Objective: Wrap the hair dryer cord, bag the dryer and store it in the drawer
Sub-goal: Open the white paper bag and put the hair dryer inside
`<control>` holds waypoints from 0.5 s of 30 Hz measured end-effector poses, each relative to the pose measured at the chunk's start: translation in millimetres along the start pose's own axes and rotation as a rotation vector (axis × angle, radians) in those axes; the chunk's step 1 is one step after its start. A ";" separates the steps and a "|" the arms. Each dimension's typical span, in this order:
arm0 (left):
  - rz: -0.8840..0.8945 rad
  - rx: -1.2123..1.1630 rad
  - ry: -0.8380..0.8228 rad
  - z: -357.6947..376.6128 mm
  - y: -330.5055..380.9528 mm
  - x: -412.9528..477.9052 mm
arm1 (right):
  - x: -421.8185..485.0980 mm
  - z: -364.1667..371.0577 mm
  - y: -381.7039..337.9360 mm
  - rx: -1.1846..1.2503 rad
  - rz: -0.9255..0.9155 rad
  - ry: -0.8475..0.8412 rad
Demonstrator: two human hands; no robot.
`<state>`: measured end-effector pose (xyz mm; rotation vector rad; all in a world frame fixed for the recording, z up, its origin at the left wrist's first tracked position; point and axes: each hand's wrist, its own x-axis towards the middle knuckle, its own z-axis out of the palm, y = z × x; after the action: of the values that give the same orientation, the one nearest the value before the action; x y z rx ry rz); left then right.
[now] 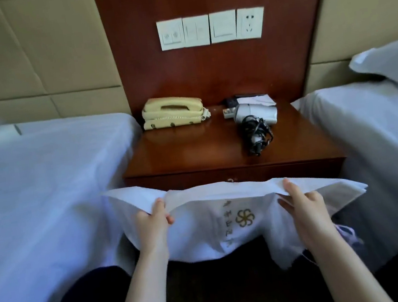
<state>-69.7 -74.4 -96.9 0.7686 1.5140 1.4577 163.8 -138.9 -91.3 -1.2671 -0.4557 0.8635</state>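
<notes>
Inspector A: Wooden nightstand (pixel 192 149) stands between two white beds. Where is the dryer?

Inspector B: Hair dryer (pixel 256 114) lies on the nightstand's right rear part, its black cord (pixel 259 132) bundled around the handle toward the front edge. A cream telephone (pixel 173 111) sits at the left rear.

Inspector A: And the hands?

Inspector B: Both are in front of the nightstand. Left hand (pixel 153 222) pinches the top hem of a white cloth bag (pixel 226 213); right hand (pixel 301 208) grips the same hem, holding the bag spread before the drawer front (pixel 283 168).
</notes>
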 end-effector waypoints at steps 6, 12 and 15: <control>0.082 -0.063 -0.119 -5.3 90.9 -2.7 | -35.1 20.2 -80.7 0.010 -0.119 -0.092; 0.343 -0.033 -0.243 -9.7 215.7 -0.1 | -51.9 42.4 -154.1 -0.083 -0.303 -0.173; 0.435 -0.016 -0.282 -11.9 268.1 1.4 | -62.2 68.9 -195.6 -0.128 -0.442 -0.197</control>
<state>-117.3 -45.6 165.7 1.2949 1.1633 1.5858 135.7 -153.9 122.9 -1.1389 -0.9225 0.5899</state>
